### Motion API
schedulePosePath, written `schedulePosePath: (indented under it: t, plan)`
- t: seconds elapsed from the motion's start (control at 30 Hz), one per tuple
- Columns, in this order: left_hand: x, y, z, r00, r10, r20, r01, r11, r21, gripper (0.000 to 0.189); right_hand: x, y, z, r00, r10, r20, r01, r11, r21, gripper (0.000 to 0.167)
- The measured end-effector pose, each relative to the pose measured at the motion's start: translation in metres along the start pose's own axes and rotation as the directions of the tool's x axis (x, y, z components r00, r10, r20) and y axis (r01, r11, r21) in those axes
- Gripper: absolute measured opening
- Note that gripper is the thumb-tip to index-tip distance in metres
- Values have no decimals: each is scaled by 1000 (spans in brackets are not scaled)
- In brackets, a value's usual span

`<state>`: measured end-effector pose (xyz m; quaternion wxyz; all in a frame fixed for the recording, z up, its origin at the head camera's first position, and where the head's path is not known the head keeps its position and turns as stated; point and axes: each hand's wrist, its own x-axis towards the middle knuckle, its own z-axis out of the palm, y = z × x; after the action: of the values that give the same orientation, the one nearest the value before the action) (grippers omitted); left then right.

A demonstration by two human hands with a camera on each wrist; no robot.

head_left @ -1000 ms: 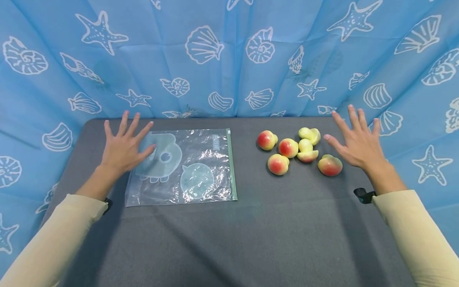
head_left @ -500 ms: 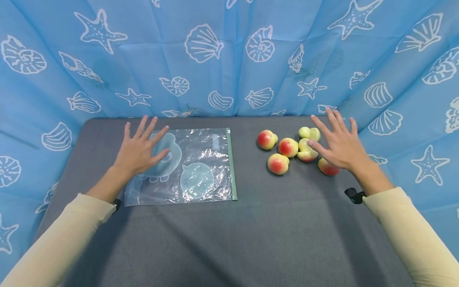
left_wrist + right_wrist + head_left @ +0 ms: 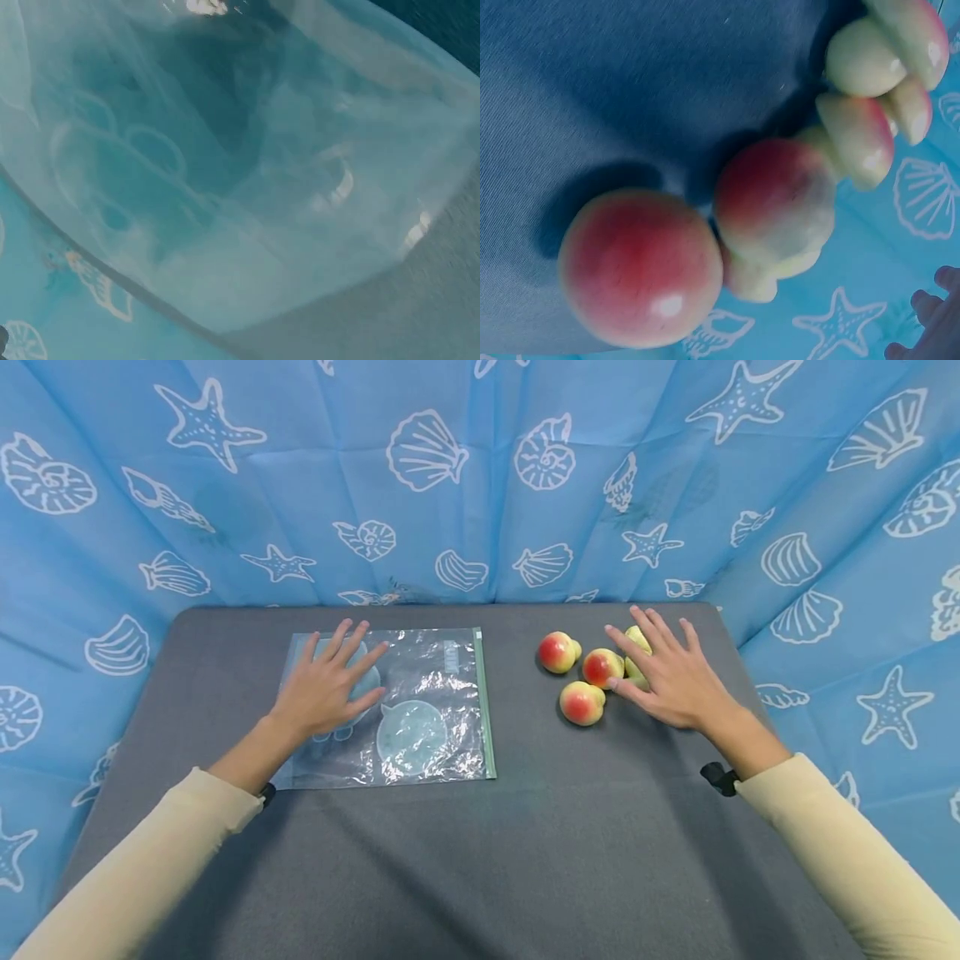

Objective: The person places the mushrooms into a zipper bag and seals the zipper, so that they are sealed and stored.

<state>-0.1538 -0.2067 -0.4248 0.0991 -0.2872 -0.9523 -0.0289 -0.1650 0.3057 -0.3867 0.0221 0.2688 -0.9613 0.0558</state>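
A clear plastic zip bag with a green zip edge and printed cartoon shapes lies flat on the left half of the table. Over its left part, my left hand spreads its fingers and holds nothing. The bag fills most of the left wrist view. On the right, my right hand, also spread, is over a group of red-and-yellow peach-like fruits, covering some of them. A round red one shows large in the right wrist view, with my right fingertips at the corner.
A dark grey cloth covers the table. Behind and along both sides hangs a blue curtain with white shell and starfish prints, close to the table's back edge.
Both hands have moved inward and slightly toward me: the left further over the bag, the right leftward over the fruits, hiding more of them. Bag and fruits have stayed put.
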Motion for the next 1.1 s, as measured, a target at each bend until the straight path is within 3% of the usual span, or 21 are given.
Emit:
schedulePosePath:
  t: [0.4,0.73,1.1]
  plan:
    - [5,35,13,995,81,56,-78,995,-56,68,2,-21,15,998,-65,-21,65,998,6,74]
    - [10,47,18,988,129,80,-124,990,-64,66,7,-41,23,995,-102,4,102,994,22,75]
    - [15,60,28,982,153,106,-146,987,-69,64,12,-67,40,974,-223,37,223,975,26,73]
